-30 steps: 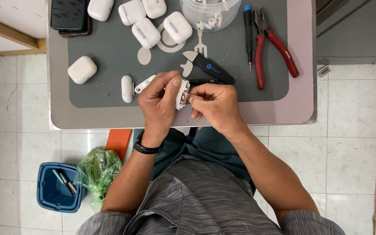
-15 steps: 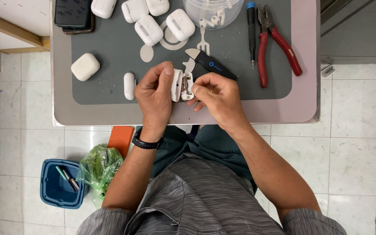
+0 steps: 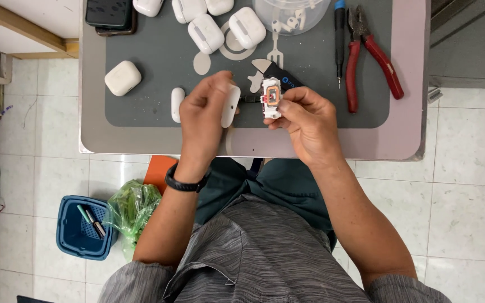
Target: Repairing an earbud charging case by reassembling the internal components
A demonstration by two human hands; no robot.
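Over the grey mat [image 3: 158,67], left hand [image 3: 203,109] pinching white shell [image 3: 230,105], right hand [image 3: 304,120] gripping exposed inner module [image 3: 270,98], red pliers [image 3: 366,53] beside.

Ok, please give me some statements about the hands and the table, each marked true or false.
1. The left hand holds a white shell piece. True.
2. The right hand holds the red pliers. False: the pliers lie on the grey mat, and this hand holds a small white inner part.
3. A black band is on the left wrist. True.
4. The blue basket stands on the table. False: the basket stands on the tiled floor.
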